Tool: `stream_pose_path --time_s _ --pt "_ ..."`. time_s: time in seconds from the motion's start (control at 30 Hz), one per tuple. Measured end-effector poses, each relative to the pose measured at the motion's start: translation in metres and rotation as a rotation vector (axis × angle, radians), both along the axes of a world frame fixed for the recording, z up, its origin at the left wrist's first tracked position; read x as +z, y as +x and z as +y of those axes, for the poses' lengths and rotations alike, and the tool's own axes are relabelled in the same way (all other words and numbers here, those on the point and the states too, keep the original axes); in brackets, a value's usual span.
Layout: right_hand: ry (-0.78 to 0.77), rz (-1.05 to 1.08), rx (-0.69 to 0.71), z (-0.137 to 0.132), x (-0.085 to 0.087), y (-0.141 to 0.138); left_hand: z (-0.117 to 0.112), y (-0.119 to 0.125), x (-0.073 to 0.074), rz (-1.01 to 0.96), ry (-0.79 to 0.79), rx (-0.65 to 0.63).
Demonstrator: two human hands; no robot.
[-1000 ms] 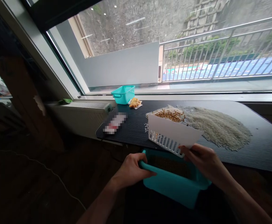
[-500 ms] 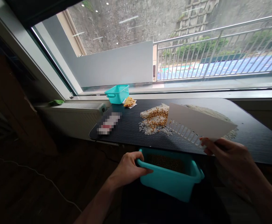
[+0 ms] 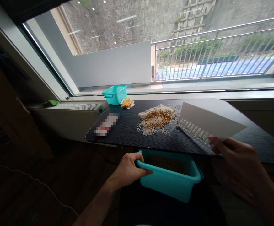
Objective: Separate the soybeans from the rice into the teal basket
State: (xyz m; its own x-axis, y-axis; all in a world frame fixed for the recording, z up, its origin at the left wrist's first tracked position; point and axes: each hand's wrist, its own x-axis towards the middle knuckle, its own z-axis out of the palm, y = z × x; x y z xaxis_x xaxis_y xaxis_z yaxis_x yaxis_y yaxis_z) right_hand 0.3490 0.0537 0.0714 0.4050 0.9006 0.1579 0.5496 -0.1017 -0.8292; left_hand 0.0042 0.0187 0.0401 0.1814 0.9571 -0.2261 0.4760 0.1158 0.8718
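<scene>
My left hand (image 3: 130, 166) grips the left rim of a teal plastic bin (image 3: 167, 183), thumb outside and fingers over the edge. Many small brownish pieces (image 3: 166, 164) lie in the bin, too dark to name. In my right hand (image 3: 235, 153) is a white sheet with a row of slots (image 3: 209, 122), pinched at its lower edge. The sheet is tilted, its slotted edge low over the dark table (image 3: 266, 141). Left of it spreads a pile of round golden beads and small whitish grains (image 3: 157, 119). A few grains lie near the sheet's left corner.
A second teal bin (image 3: 115, 94) stands at the back left by the window, beside a crumpled yellow-and-white wrapper (image 3: 127, 103). A blurred-out flat item (image 3: 107, 124) lies on the table's left. The radiator (image 3: 77, 110) adjoins the table, and a white cable (image 3: 38, 182) crosses the floor.
The slotted sheet has shifted right, away from the golden bead pile. Pale grains seen behind the sheet before no longer show there. My left hand keeps its hold on the bin.
</scene>
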Motion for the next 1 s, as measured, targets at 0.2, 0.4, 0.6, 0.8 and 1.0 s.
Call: stream_pose_path --time_s 0.2,0.4,0.6,0.8,1.0 --pt "-0.010 0.026 0.095 0.000 -0.009 -0.008 0.000 0.002 0.002 -0.002 -0.008 -0.005" --pt "0.032 0.040 0.179 0.022 -0.015 -0.020 0.000 0.000 0.001 0.003 0.021 -0.008" --pt "0.033 0.073 0.277 0.028 -0.018 -0.026 -0.001 -0.006 0.002 -0.017 -0.009 0.002" --pt "0.040 0.086 0.313 0.035 -0.017 -0.030 -0.001 -0.015 0.004 0.011 -0.004 0.030" --pt "0.027 0.058 0.372 0.038 -0.018 -0.034 -0.002 -0.019 0.002 0.011 0.001 0.044"
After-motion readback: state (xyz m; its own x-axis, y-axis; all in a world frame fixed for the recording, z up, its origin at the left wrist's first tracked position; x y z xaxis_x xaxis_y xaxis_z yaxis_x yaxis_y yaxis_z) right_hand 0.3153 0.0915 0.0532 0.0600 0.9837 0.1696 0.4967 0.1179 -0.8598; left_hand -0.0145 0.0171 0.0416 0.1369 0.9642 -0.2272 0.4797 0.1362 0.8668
